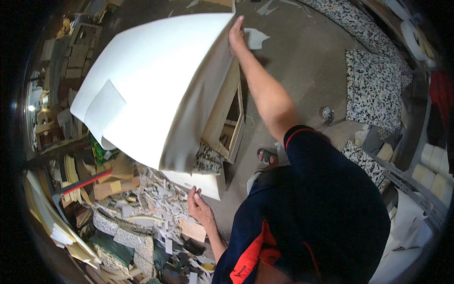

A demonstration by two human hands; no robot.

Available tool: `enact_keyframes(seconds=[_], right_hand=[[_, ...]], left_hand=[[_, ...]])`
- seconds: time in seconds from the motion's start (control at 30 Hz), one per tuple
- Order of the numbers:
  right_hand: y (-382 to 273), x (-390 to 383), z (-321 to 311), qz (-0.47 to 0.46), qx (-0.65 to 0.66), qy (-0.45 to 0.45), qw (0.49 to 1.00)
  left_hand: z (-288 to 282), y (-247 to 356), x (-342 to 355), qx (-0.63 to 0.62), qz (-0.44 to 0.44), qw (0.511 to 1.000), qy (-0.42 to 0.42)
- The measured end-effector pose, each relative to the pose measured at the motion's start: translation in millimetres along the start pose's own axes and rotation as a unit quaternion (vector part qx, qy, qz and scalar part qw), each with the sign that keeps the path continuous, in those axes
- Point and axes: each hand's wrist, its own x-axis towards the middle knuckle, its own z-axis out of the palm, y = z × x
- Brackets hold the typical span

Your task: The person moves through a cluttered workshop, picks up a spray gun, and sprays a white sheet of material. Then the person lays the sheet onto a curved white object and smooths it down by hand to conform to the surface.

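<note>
A large white foam sheet [156, 80] lies over a wooden furniture frame [231, 118], its near side hanging down as a shaded flap. My right hand [237, 37] grips the sheet's edge at the far upper corner. Below the sheet's lower corner is my left hand [201, 211], fingers loosely apart with nothing visible in them. Close to its fingertips is a white lower panel [203, 183] of the piece. Speckled foam [208, 160] shows inside the frame's lower end. A smaller white piece [106, 106] rests on the sheet's left part.
Scraps of foam and offcuts [151, 203] cover the floor at lower left, beside a red-edged bar [87, 181]. Speckled foam blocks [373, 90] stand at the right, near a metal rail [411, 189]. A small round metal object [326, 112] lies on the floor. Wooden pieces fill the far left.
</note>
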Motion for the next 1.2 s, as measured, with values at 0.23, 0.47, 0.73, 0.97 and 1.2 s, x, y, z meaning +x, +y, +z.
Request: enact_keyframes(seconds=[0.23,0.47,0.73,0.97,1.2], right_hand=[[-25.4,-149.8,2.2,-0.183,-0.02,-0.067,0.981],[-52.8,-302.1,3.7,-0.287,-0.015,-0.108,0.952],[-63.7,-345.3,1.2,-0.259,-0.002,-0.124,0.958],[-57.7,-356.2,-1.7,-0.283,-0.032,-0.149,0.947],[-58.9,-355.9,-0.2,-0.327,-0.037,-0.144,0.933]], left_hand=[[-7.7,-43.9,-29.5,-0.056,-0.035,0.998,0.001],[-23.5,-47.9,-7.8,-0.08,0.02,0.996,-0.022],[-15.6,-31.7,-3.0,-0.135,0.075,0.986,-0.062],[-12.7,6.3,-0.8,-0.076,0.139,0.987,-0.014],[16.9,61.4,33.0,-0.074,0.272,0.95,0.135]])
